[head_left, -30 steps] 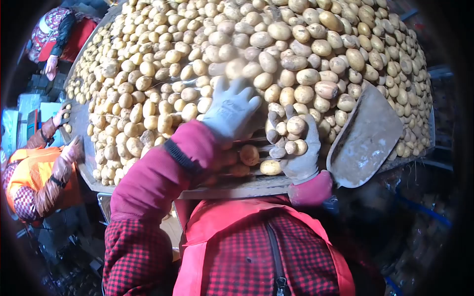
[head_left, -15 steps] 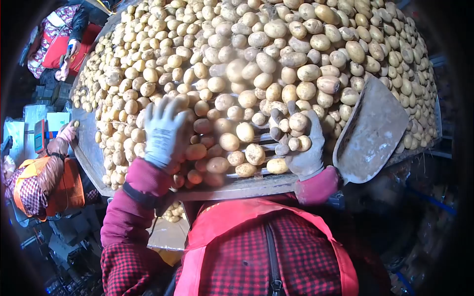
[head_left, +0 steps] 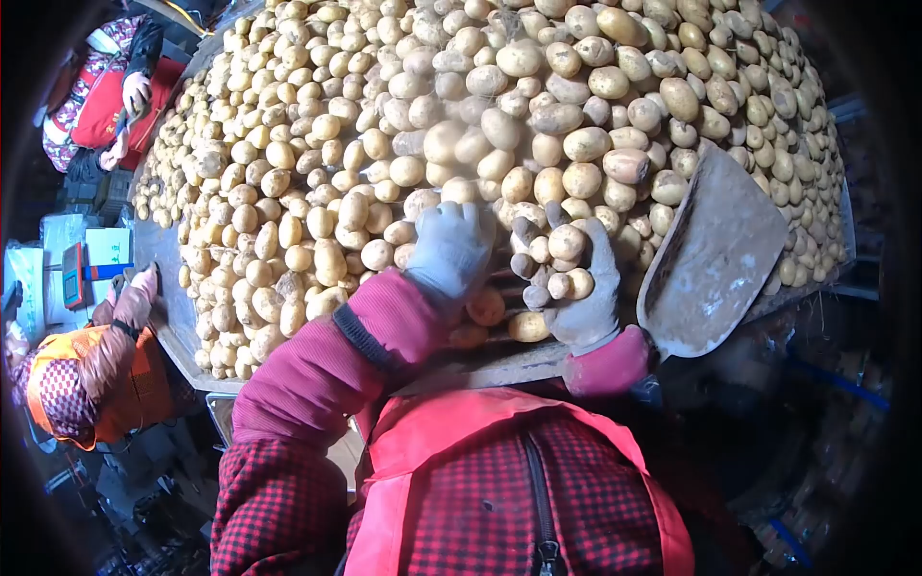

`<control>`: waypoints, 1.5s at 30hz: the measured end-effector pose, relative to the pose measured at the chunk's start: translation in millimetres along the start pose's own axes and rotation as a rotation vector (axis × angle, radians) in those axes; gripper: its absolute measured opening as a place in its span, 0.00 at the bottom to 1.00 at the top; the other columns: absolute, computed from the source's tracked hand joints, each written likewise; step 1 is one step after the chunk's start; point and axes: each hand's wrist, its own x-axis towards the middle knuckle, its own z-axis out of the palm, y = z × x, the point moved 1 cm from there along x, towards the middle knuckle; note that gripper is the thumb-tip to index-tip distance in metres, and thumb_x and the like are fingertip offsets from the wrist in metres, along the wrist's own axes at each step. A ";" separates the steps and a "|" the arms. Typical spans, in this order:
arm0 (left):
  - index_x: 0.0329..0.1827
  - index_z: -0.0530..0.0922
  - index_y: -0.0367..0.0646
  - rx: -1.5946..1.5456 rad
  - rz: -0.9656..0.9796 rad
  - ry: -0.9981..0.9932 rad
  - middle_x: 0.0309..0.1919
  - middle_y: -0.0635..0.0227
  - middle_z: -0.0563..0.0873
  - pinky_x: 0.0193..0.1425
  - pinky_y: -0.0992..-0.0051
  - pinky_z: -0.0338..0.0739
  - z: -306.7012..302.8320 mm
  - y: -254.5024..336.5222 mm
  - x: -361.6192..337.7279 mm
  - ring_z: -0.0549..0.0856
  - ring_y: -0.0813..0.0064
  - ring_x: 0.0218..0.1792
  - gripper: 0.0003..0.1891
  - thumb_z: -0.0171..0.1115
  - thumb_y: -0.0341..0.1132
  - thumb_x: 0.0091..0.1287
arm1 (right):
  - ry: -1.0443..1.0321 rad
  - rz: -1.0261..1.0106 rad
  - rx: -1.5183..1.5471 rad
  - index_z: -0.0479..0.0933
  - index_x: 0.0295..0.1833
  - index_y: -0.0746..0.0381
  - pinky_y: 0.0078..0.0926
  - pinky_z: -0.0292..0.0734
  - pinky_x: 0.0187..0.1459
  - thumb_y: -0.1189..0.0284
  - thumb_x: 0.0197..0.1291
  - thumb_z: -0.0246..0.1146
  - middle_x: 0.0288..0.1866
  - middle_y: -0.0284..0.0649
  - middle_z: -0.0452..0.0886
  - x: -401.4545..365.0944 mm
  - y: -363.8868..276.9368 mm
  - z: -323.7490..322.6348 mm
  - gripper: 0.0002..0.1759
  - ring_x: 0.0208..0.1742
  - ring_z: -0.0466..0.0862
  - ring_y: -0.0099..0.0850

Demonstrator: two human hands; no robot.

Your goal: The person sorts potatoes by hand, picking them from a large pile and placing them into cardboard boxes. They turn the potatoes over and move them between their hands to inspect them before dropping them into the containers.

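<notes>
My left hand [head_left: 449, 252], in a pale grey work glove, reaches across the middle of the potato pile [head_left: 331, 206]. Its fingers curl downward against the potatoes, and what lies under them is hidden. Close by on the right, my right hand [head_left: 588, 305], in a dirty grey glove, is cupped palm up around several small potatoes [head_left: 567, 243], its fingertips bent over them. Below the hands, a yellow potato [head_left: 528, 326] lies by the near edge of the sorting table [head_left: 509, 368].
A worn metal scoop [head_left: 715, 254] rests on the pile at my right. On the left, one person in an orange vest [head_left: 115, 379] and another in a red apron [head_left: 96, 106] stand at the table's side. A red-framed device [head_left: 72, 276] lies beside papers [head_left: 108, 246].
My left hand has moved right from the left of the bare slatted patch, its fingers going from spread to curled. My right hand stays nearly still with its small potatoes.
</notes>
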 end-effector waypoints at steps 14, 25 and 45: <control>0.59 0.86 0.55 -0.181 0.090 -0.087 0.58 0.65 0.83 0.58 0.57 0.75 6.8 -10.4 5.2 0.82 0.60 0.56 0.21 0.70 0.44 0.61 | 0.056 0.095 -0.068 0.72 0.76 0.49 0.20 0.78 0.28 0.39 0.79 0.50 0.65 0.44 0.83 4.2 6.6 1.5 0.34 0.45 0.86 0.34; 0.73 0.74 0.37 -2.077 -0.409 0.761 0.55 0.65 0.87 0.54 0.75 0.86 -33.0 -32.9 -45.3 0.88 0.75 0.50 0.26 0.67 0.20 0.72 | -0.096 -0.045 -0.337 0.74 0.73 0.54 0.31 0.80 0.41 0.44 0.80 0.54 0.49 0.39 0.85 22.9 18.1 54.9 0.30 0.42 0.84 0.30; 0.69 0.83 0.50 -0.812 -0.423 1.089 0.70 0.51 0.79 0.74 0.45 0.69 1.9 -14.7 -188.4 0.75 0.41 0.71 0.30 0.74 0.47 0.64 | -0.377 0.650 -0.265 0.74 0.73 0.57 0.32 0.81 0.65 0.45 0.84 0.48 0.66 0.39 0.81 9.3 132.3 89.2 0.31 0.65 0.82 0.33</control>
